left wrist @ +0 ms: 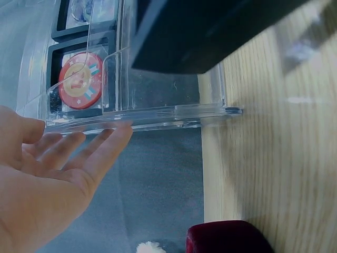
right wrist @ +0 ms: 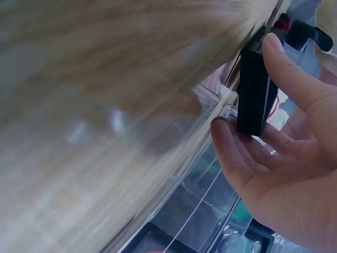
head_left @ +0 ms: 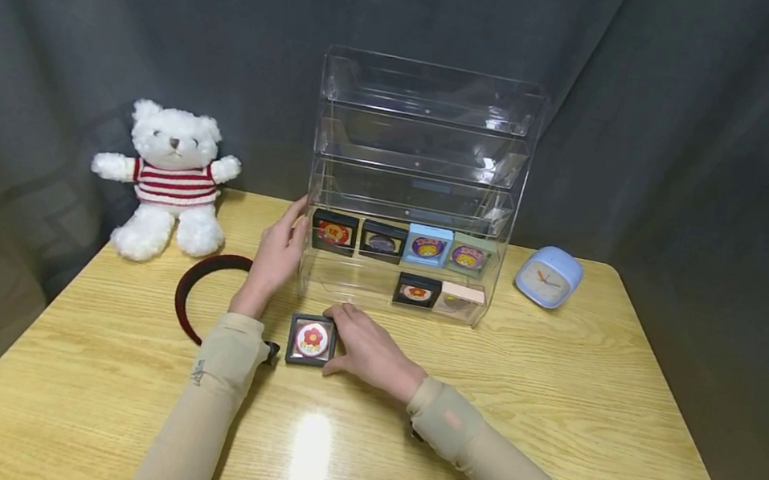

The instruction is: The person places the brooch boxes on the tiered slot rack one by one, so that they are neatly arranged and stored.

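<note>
A clear acrylic display rack (head_left: 418, 165) with several tiers stands at the back of the table. Against its left side my left hand (head_left: 281, 249) rests, fingers fairly straight; the left wrist view shows these fingertips (left wrist: 122, 132) touching the clear side panel. In front of the rack, my right hand (head_left: 373, 352) pinches the right side of a black square display case (head_left: 294, 351), which has a round badge with a red flower. From the right wrist, the case (right wrist: 254, 95) appears edge-on between thumb and fingers.
The lower tiers hold several small display cases, among them a light blue one (head_left: 427, 246) and a pink one (head_left: 463, 292). A dark red headband (head_left: 183, 299) lies beside my left forearm. A white teddy bear (head_left: 176, 184) sits back left; a blue clock (head_left: 549, 276) stands right.
</note>
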A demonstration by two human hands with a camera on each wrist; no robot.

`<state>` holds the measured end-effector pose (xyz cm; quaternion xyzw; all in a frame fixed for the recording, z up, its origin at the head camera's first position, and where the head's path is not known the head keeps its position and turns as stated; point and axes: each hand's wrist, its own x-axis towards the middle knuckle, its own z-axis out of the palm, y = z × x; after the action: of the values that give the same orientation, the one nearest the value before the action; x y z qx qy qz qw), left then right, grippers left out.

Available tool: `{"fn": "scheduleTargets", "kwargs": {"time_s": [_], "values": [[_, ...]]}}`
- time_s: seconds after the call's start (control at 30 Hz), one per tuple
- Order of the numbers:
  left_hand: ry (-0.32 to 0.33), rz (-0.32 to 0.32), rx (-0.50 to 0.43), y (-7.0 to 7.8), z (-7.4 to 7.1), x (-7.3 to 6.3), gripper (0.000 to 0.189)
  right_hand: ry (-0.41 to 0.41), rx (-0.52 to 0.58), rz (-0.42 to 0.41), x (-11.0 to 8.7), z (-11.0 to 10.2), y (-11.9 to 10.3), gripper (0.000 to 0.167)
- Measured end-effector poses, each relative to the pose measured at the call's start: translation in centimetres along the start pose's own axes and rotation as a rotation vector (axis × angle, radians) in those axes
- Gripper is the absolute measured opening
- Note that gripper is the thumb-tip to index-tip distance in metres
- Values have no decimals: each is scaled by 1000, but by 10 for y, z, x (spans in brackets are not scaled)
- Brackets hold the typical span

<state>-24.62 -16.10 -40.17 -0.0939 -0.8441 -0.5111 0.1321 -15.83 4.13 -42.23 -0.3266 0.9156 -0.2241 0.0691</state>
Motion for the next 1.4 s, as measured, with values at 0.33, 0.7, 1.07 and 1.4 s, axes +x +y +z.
{"fn": "scheduleTargets", "kwargs": {"time_s": [0.33, 0.7, 1.07, 1.4], "values": [[0, 8, -2, 0, 0, 0, 49, 25, 43, -35, 0, -2, 1, 73], [-4, -2, -8, -1, -1, -1, 49, 95, 68, -71, 2, -7, 0, 34], [-13, 4, -19, -1, 0, -1, 49, 160, 75, -56, 1, -18, 1, 12], [-13, 6, -23, -2, 0, -1, 49, 309, 87, -58, 1, -32, 9, 12]]}}
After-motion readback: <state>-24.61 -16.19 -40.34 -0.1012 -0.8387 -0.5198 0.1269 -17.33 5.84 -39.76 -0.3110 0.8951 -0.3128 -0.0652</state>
